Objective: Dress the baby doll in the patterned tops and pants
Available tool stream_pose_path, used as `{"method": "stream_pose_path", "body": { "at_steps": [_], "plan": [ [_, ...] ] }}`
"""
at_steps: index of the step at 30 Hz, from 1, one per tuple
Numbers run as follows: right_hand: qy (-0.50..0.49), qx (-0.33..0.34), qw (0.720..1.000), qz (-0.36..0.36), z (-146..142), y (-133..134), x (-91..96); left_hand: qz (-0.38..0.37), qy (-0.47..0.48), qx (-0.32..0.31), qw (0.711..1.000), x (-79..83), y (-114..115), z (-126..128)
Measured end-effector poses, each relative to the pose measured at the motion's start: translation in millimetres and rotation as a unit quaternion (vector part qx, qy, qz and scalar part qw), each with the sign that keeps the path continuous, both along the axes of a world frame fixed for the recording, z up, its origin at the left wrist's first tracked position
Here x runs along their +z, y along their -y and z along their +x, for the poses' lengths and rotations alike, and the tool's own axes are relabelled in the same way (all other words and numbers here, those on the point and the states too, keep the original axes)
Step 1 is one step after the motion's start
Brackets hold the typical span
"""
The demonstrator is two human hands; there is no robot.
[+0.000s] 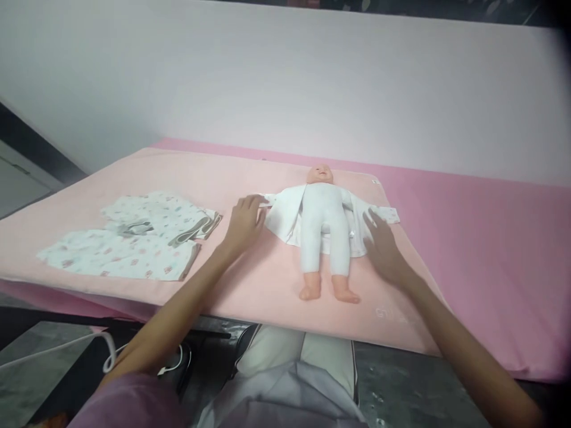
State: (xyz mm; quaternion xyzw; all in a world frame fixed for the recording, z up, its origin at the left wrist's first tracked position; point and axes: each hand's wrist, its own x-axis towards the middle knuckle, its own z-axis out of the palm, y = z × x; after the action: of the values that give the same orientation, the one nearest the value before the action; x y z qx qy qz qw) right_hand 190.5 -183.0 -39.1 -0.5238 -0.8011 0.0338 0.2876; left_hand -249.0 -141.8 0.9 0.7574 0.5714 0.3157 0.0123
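Note:
A baby doll [325, 211] lies on its back, its white cloth body and legs ending in bare feet toward me. A white baby shirt [285, 214] is spread open beneath it, sleeves stretched out to both sides. My left hand [246, 223] is at the left sleeve's cuff, thumb apart from the fingers; whether it touches the cloth I cannot tell. On the other side, my right hand [384, 246] rests by the shirt's right edge, just below the right sleeve [387, 214], fingers spread and nothing held.
Patterned baby clothes [134, 252] with grey-brown trim lie to the left. A peach mat [250, 291] covers part of a pink-covered table [482, 255] against a pale wall [312, 89]. A white cable [107, 351] hangs below the table's front edge at left.

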Motion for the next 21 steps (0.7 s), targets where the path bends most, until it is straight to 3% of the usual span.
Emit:
{"method": "stream_pose_path", "body": {
  "at_steps": [3, 5, 8, 9, 11, 12, 13, 15, 16, 18, 20, 21],
  "plan": [
    [-0.06, 0.091, 0.994, 0.013, -46.4, 104.1, 0.5, 0.016, 0.043, -0.043, 0.998, 3.4, 97.3, 2.9],
    [-0.06, 0.176, 0.982, 0.036, -68.6, 164.5, -12.0, 0.029, 0.093, -0.042, 0.994, -11.5, 161.6, 1.0],
    [-0.061, 0.267, 0.962, 0.012, -92.7, 229.7, -40.1, 0.033, 0.148, -0.02, 0.988, -62.0, 249.7, -10.0],
    [-0.065, 0.277, 0.959, -0.013, -99.1, 245.2, -49.6, 0.006, 0.136, -0.05, 0.989, -84.5, 277.0, -17.9],
    [-0.076, 0.277, 0.955, -0.07, -109.9, 269.4, -67.5, -0.069, 0.068, -0.168, 0.981, -132.7, 329.8, -42.8],
    [-0.079, 0.273, 0.954, -0.095, -114.1, 278.7, -75.8, -0.118, 0.043, -0.175, 0.977, -156.1, 355.4, -59.9],
    [-0.082, 0.268, 0.953, -0.116, -117.4, 286.6, -83.7, -0.175, 0.033, -0.135, 0.975, -177.9, 380.3, -79.6],
    [-0.088, 0.259, 0.951, -0.147, -121.3, 298.0, -97.6, -0.268, 0.056, 0.076, 0.959, -213.2, 426.0, -123.0],
    [-0.09, 0.251, 0.95, -0.16, -122.3, 301.7, -103.5, -0.289, 0.077, 0.213, 0.93, -225.9, 445.8, -144.7],
    [-0.097, 0.234, 0.951, -0.18, -123.8, 305.3, -112.6, -0.308, 0.091, 0.432, 0.843, -241.4, 476.5, -183.6],
    [-0.105, 0.227, 0.948, -0.195, -126.1, 305.0, -117.9, -0.329, 0.071, 0.558, 0.759, -245.3, 493.6, -212.3],
    [-0.11, 0.225, 0.947, -0.201, -127.9, 304.0, -119.4, -0.352, 0.059, 0.57, 0.74, -244.3, 497.1, -222.2]
  ]
}}
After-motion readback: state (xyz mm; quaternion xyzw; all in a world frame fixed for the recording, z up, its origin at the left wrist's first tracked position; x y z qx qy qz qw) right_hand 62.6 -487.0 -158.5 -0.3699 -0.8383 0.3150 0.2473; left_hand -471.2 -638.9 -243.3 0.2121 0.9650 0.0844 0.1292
